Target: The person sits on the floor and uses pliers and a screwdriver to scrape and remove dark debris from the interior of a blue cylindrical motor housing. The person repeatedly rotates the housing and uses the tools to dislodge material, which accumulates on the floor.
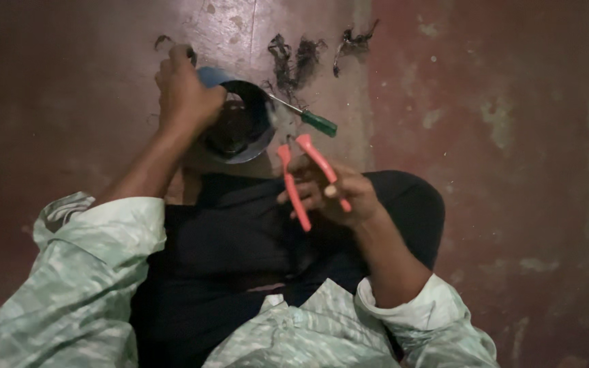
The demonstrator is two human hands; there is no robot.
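A worn, dark red floor [512, 136] with two hands busy over it.

The right hand [339, 194] is closed around pliers [306, 178] with orange handles; their long side slants up and away, handles spread a little. The left hand [185, 92] grips the rim of a round, dark metal can [243, 123]. Just past the right hand lies a green-handled screwdriver [306, 116], by dark scraps [294, 61].

We are looking at a dim, warm-toned view, with light falling brightest on the floor [308, 27] near the top centre. The corners are fading into murky shadow. Fine detail is smearing throughout, and the dark lap is losing all texture.
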